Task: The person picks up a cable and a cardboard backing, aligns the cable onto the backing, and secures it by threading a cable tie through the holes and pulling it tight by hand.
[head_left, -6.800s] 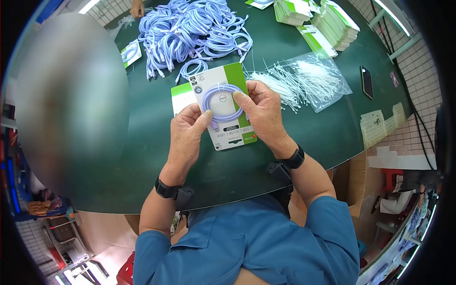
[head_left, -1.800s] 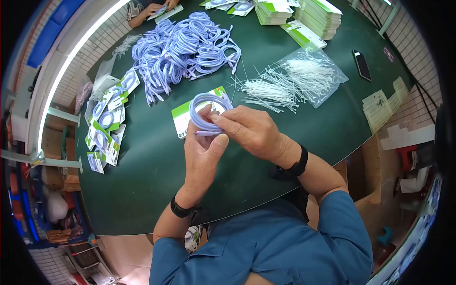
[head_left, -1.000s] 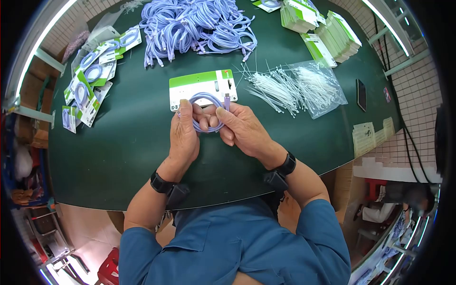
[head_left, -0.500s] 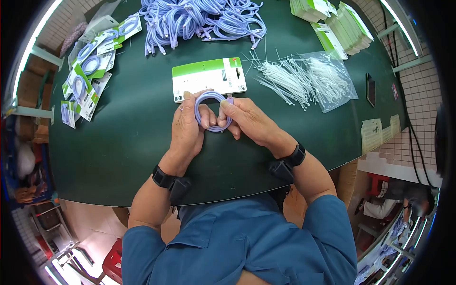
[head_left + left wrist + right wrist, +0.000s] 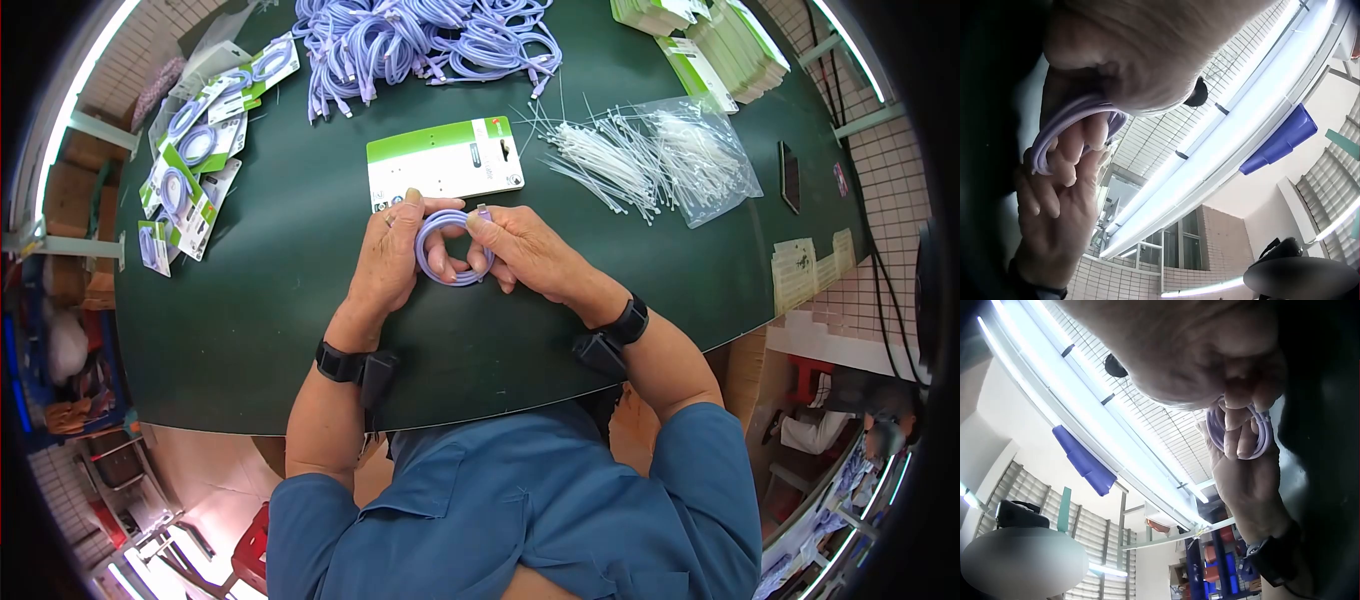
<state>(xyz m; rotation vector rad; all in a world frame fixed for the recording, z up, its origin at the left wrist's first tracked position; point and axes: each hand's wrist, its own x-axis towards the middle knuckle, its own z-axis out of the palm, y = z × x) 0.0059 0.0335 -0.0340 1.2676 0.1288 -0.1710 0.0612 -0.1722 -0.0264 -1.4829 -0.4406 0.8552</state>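
A coiled lilac cable is held between both hands above the green table. The left hand grips the coil's left side, thumb along the top and fingertips through the ring. On the coil's right side the right hand pinches it near a connector, which sticks up beside the thumb. In the left wrist view the cable loops around curled fingers; the right wrist view shows the rings of cable between both hands. Just beyond the hands lies a flat green-and-white card.
Behind lies a heap of lilac cables. White zip ties spill from a clear bag at the right. Card stacks stand back right, a phone near the right edge. Carded cables lie at the left.
The person's hands took up a loose coil after holding a carded cable in the oldest frame. Since half a second ago, both hands have stayed on the coil with only slight finger shifts.
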